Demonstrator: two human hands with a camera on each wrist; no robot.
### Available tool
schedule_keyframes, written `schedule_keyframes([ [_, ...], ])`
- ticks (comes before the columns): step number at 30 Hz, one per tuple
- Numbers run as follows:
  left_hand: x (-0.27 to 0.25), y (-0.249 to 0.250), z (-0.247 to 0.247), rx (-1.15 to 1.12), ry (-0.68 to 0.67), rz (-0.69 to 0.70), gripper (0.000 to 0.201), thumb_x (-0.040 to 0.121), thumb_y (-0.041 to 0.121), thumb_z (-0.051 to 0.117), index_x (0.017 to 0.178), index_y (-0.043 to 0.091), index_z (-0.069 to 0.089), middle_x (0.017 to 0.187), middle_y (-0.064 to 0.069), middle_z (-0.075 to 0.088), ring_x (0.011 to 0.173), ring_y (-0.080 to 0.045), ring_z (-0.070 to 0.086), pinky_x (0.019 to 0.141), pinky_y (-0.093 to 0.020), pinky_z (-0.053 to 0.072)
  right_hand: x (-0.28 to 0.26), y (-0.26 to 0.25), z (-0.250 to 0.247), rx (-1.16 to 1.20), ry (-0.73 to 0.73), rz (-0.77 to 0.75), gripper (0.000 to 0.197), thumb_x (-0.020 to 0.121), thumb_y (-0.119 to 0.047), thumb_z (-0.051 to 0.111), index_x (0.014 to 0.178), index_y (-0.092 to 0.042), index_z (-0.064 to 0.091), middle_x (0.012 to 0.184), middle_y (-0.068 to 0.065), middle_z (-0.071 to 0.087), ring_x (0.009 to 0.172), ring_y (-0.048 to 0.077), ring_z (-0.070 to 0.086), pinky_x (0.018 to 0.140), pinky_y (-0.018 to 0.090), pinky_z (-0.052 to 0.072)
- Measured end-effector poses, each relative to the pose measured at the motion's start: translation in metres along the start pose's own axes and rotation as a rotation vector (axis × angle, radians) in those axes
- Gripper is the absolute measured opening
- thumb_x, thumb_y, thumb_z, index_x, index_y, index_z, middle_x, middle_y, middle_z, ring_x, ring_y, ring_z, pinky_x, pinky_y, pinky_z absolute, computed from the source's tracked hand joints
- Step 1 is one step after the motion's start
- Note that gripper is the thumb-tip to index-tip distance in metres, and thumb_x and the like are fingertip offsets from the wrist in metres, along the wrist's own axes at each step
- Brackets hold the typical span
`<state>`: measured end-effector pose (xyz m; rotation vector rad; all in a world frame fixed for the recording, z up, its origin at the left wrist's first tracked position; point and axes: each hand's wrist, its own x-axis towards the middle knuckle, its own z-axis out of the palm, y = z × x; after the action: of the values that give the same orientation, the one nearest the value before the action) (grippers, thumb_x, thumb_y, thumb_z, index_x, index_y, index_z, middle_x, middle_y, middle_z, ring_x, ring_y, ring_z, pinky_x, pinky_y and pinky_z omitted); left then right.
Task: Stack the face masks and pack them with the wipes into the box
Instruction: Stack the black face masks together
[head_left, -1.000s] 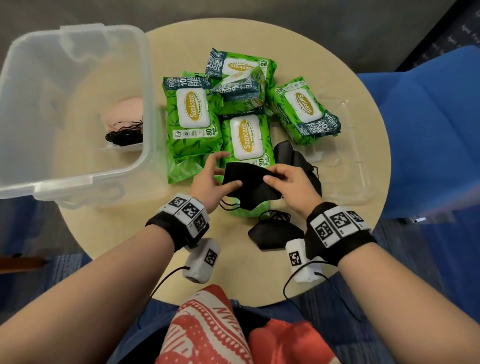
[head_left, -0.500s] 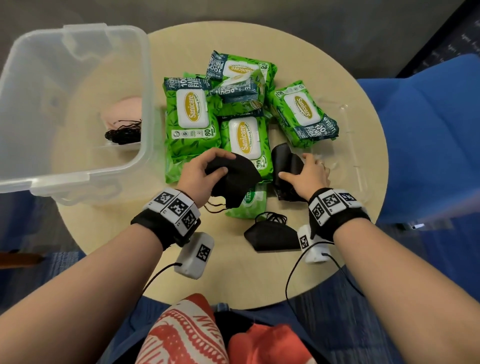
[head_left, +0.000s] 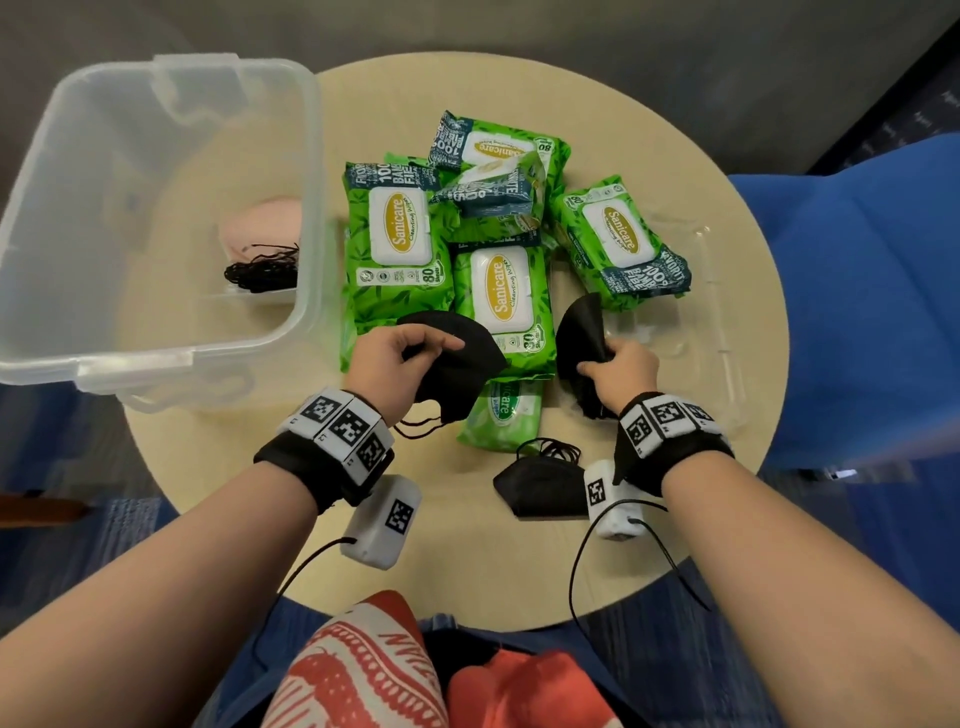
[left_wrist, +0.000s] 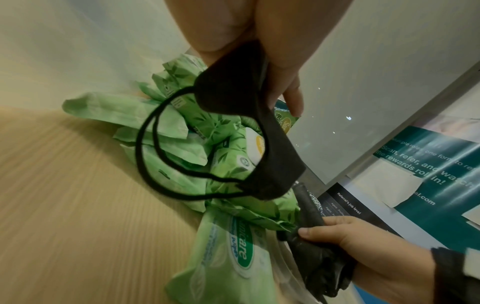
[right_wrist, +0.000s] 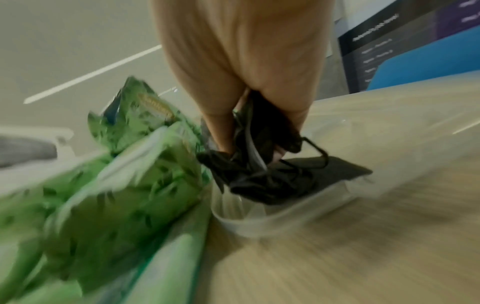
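My left hand (head_left: 410, 347) pinches a folded black face mask (head_left: 454, 371) above the green wipes packs (head_left: 498, 291); its ear loops (left_wrist: 153, 148) dangle. My right hand (head_left: 615, 364) grips a second black mask (head_left: 579, 332), lifting it off the clear lid (head_left: 717, 332). In the right wrist view this mask (right_wrist: 262, 164) looks bunched with more black fabric under it. A third black mask (head_left: 540, 486) lies on the table (head_left: 467, 561) near my right wrist. The clear plastic box (head_left: 156, 218) at left holds a pink mask (head_left: 260, 226) with black loops on it.
Several green wipes packs are piled at the table's middle, one small pack (head_left: 501, 415) nearest me. The box overhangs the round table's left edge. A blue chair (head_left: 857, 312) stands to the right. Bare tabletop lies in front of me.
My left hand kept its mask and drew it slightly left and up. My right hand let go of that mask, reached right to the one on the lid and now lifts it.
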<state>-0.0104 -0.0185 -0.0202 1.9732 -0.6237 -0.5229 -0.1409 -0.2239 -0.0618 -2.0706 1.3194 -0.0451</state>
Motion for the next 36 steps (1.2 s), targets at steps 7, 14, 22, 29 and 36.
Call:
schedule_keyframes([
  [7,0.008,0.013,0.001,0.024,0.066,-0.085,0.024,0.091,0.009,0.053,0.105,0.018,0.071,0.106,-0.005,0.068,0.100,-0.017,0.060,0.088,-0.023,0.045,-0.023,-0.024,-0.035,0.848,-0.151,-0.067,0.024,0.082,0.003,0.063,0.106,0.002,0.063,0.079,0.004,0.070,0.069,0.018,0.065,0.059,0.022,0.052],
  [14,0.002,0.047,0.006,-0.375,-0.083,-0.142,0.029,0.095,0.040,0.047,0.093,0.022,0.070,0.094,-0.002,0.071,0.094,-0.017,0.066,0.086,-0.031,0.050,-0.058,-0.069,-0.041,1.217,-0.513,-0.211,0.059,0.052,-0.012,0.073,0.108,-0.012,0.053,0.088,0.002,0.073,0.083,0.015,0.069,0.071,0.027,0.057],
  [22,-0.002,0.058,-0.001,-0.708,-0.174,-0.123,0.011,0.089,0.013,0.056,0.087,0.014,0.067,0.070,0.006,0.071,0.065,-0.006,0.066,0.062,-0.019,0.054,-0.075,-0.089,-0.036,1.331,-0.589,-0.310,0.063,0.060,-0.011,0.071,0.116,-0.020,0.044,0.098,0.006,0.071,0.084,0.020,0.069,0.070,0.030,0.057],
  [29,-0.002,0.052,-0.009,-0.769,-0.213,-0.079,0.017,0.076,0.009,0.070,0.093,0.009,0.066,0.079,0.003,0.072,0.075,-0.009,0.067,0.070,-0.021,0.055,-0.081,-0.095,-0.037,1.333,-0.577,-0.323,0.026,0.081,-0.003,0.049,0.104,-0.015,0.052,0.094,0.000,0.071,0.081,0.015,0.068,0.071,0.027,0.057],
  [36,0.000,0.059,-0.016,-0.713,-0.112,-0.024,0.013,0.083,-0.002,0.062,0.088,0.010,0.065,0.069,0.008,0.071,0.067,-0.004,0.066,0.063,-0.017,0.053,-0.082,-0.097,-0.038,1.098,-0.601,-0.313,0.071,0.048,-0.041,0.089,0.104,-0.016,0.052,0.085,0.000,0.071,0.075,0.012,0.067,0.062,0.023,0.055],
])
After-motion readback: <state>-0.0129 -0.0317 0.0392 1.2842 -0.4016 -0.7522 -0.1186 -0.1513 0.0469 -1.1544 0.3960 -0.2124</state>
